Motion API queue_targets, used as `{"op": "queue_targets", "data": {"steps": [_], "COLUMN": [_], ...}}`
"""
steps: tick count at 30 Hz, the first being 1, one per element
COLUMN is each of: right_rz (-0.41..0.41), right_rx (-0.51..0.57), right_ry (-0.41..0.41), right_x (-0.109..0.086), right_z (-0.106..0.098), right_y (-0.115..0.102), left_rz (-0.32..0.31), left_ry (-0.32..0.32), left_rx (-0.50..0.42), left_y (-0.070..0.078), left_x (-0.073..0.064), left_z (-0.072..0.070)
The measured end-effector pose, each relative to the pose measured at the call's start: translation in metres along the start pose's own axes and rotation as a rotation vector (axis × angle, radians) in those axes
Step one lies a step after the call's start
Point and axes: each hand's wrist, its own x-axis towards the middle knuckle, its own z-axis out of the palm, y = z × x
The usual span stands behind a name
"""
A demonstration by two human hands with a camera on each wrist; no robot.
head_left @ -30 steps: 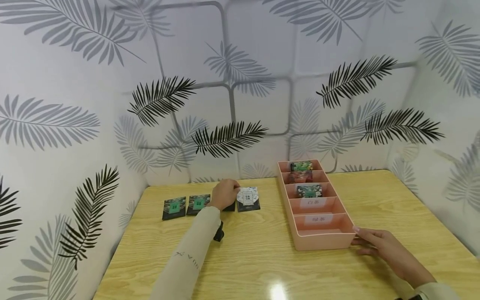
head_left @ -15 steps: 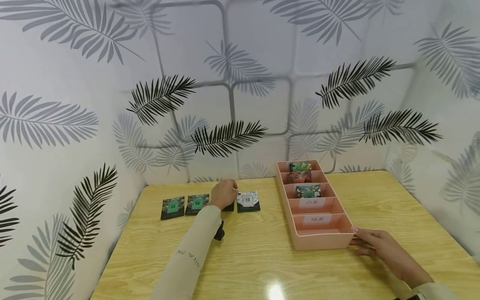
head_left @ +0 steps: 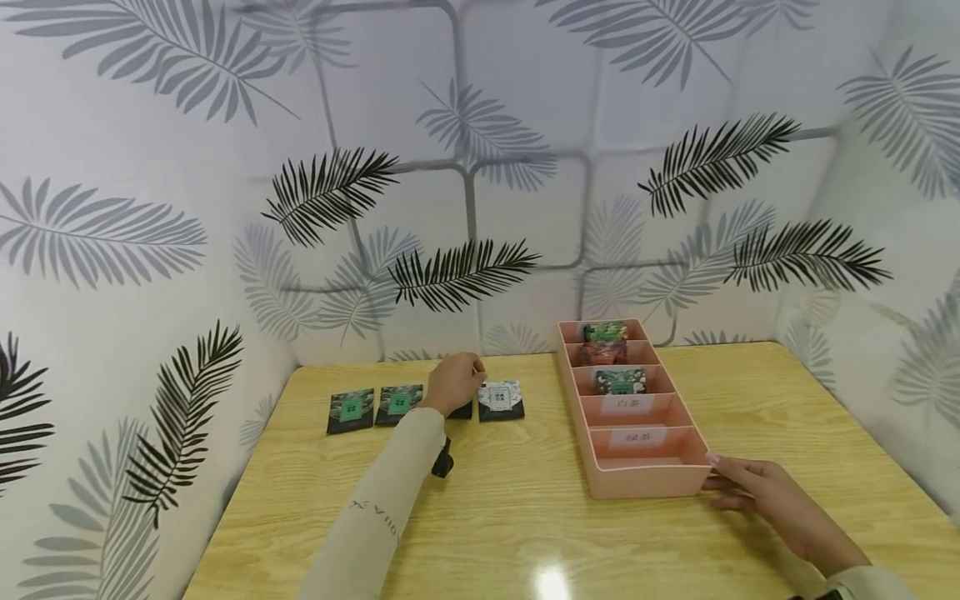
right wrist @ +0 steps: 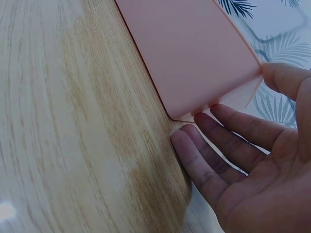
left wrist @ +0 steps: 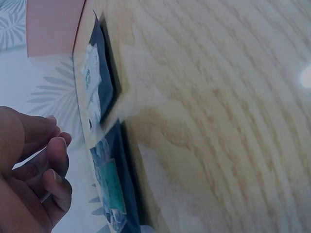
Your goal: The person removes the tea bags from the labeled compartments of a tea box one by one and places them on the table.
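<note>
Four-sided tea sachets lie in a row at the table's back left. Two with green labels (head_left: 351, 411) are at the left; a third dark sachet (head_left: 462, 412) is mostly hidden by my left hand (head_left: 453, 383). At the row's right end lies a white-and-black sachet (head_left: 501, 401). My left hand is over the row, its fingers loosely bent beside the white sachet, with nothing visible between them. My right hand (head_left: 768, 504) touches the near right corner of a pink divided box (head_left: 648, 482): thumb at the rim, fingers (right wrist: 243, 121) extended against the outer side.
Colourful sachets sit in the box's three far compartments, among them a dark floral one (head_left: 621, 382). Its two near compartments carry white paper labels (head_left: 637, 437). Leaf-patterned walls (head_left: 525, 317) close off the back and sides of the wooden table (head_left: 510, 500).
The white-and-black sachet's raised far edge has come down, and it now lies flat, apart from the left hand's fingertips. The right hand and the box stay in place.
</note>
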Motion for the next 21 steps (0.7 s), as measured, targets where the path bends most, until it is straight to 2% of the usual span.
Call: {"op": "queue_targets", "data": {"steps": [6,21], "right_rz": [0.000,-0.011], "right_rx": [-0.008,0.014], "right_ry": [-0.005,-0.019], "right_x": [0.000,0.001], "right_z": [-0.001,-0.003], "right_y": [0.001,0.003], "left_rz": [0.037,0.164], "left_ry": [-0.014,-0.024], "left_rx": [-0.032,-0.097], "left_y": [0.017,0.064], "left_x": [-0.001,0.005], "left_z": [-0.008,-0.009]}}
